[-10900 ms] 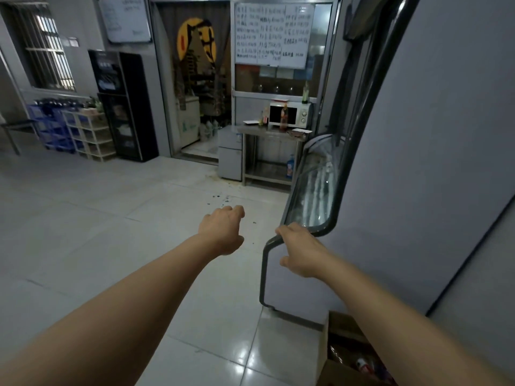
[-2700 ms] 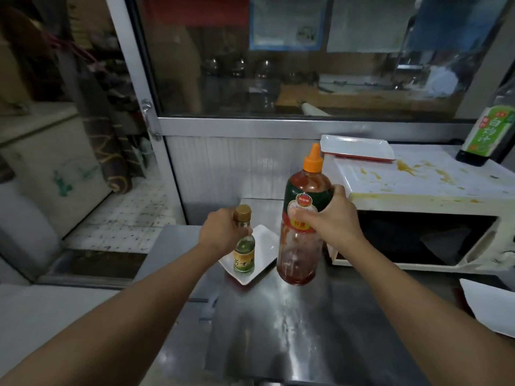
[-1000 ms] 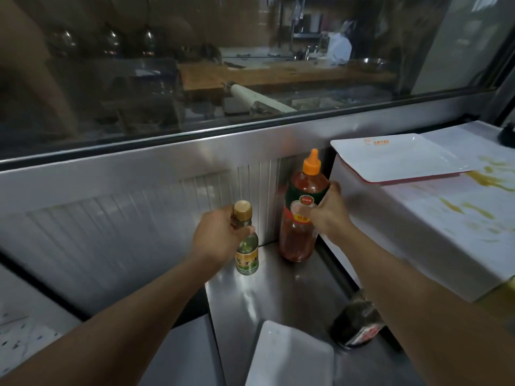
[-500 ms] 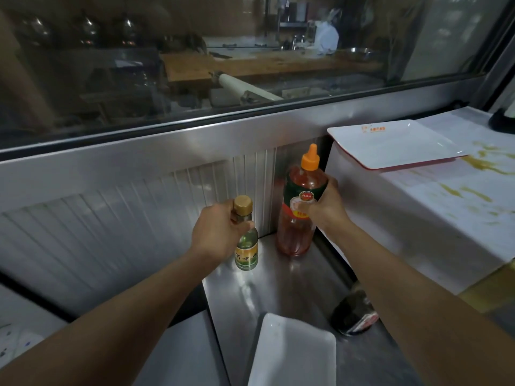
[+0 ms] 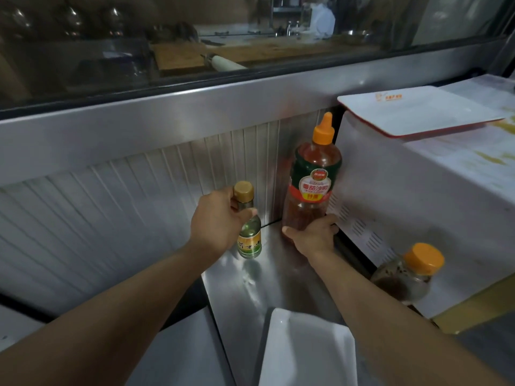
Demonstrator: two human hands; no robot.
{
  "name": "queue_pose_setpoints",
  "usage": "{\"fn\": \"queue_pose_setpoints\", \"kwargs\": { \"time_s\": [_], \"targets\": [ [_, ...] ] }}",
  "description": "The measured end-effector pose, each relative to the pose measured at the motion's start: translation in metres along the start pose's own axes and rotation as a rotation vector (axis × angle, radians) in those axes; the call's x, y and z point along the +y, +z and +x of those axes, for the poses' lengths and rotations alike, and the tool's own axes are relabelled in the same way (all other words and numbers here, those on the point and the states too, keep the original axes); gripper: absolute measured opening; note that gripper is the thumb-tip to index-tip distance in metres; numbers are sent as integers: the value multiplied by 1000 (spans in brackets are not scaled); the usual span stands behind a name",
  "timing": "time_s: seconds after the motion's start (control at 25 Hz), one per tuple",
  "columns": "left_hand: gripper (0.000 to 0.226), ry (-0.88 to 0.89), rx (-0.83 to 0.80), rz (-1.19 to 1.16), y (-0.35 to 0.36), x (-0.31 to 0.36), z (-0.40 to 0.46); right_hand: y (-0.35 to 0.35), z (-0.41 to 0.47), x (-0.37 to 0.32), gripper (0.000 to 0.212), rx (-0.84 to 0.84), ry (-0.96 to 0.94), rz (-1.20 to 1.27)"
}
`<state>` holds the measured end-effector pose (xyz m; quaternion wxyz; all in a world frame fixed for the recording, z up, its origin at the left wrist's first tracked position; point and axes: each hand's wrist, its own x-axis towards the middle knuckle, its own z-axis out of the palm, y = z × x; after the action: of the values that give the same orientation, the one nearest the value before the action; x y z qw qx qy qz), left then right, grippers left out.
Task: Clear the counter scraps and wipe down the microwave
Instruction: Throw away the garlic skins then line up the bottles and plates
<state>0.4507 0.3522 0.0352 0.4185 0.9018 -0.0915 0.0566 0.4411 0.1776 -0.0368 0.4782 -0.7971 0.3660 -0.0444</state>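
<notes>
So the left hand (image 5: 217,221) has its grip curled around the neck of a small green bottle (image 5: 249,238) with a gold cap, thumb across the front; the bottle's base looks like it's on the steel bench (image 5: 278,288), though I can't really tell if it's fully down. The right hand (image 5: 315,235) wraps low around the big red sauce bottle (image 5: 313,185) with the orange nozzle, standing upright in the back corner right against the microwave (image 5: 418,207) side; its fingers are mostly hidden behind the bottle. The microwave top has yellowish smears and a white tray (image 5: 418,110), cut off at the right edge. A jar with an orange lid (image 5: 407,274) sits by the microwave, contents murky. A white plate (image 5: 306,349) runs off the bottom.
</notes>
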Motion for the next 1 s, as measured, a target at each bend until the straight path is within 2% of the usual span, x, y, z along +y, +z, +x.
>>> {"fn": "queue_pose_setpoints", "kwargs": {
  "time_s": [0.32,0.84,1.0],
  "targets": [
    [10,7,-8,-10,19,-1,12,2,27,16,67,50,-159,-69],
    [15,28,-43,62,52,14,33,-8,12,14,73,41,-67,-53],
    [19,31,-26,83,62,18,41,-14,-4,19,73,10,-99,-45]
  ]
}}
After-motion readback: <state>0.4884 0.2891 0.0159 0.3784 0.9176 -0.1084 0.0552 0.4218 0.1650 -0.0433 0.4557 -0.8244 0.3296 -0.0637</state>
